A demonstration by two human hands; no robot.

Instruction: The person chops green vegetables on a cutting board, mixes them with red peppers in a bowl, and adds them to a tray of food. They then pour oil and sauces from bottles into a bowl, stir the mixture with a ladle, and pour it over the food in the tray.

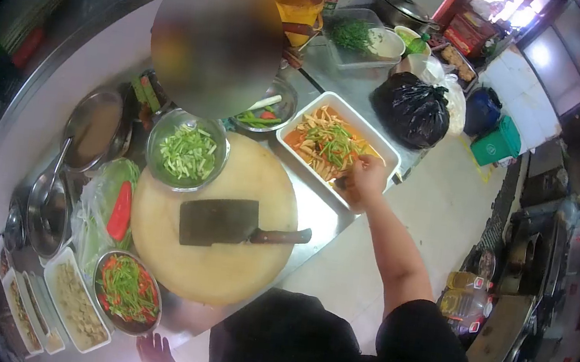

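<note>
My right hand [367, 181] is at the near right side of a white rectangular tray [389, 150], its fingers curled in over the rim, beside the food. What those fingers hold, if anything, is hidden. In the tray, shredded pale food lies in reddish liquid, topped with green pepper strips [337, 147]. My left hand [156, 354] is low at the counter edge, fingers spread, holding nothing. Just above it stands a metal bowl [157, 309] of red and green pepper strips [126, 290]. A cleaver [220, 221] lies flat on the round chopping board [220, 281].
A bowl of chopped green vegetables [188, 153] overlaps the board's far left edge. A red pepper [120, 211] lies on a plastic bag at left, near white food trays [78, 300]. A black plastic bag [412, 109] sits beyond the tray. A blurred patch covers the top centre.
</note>
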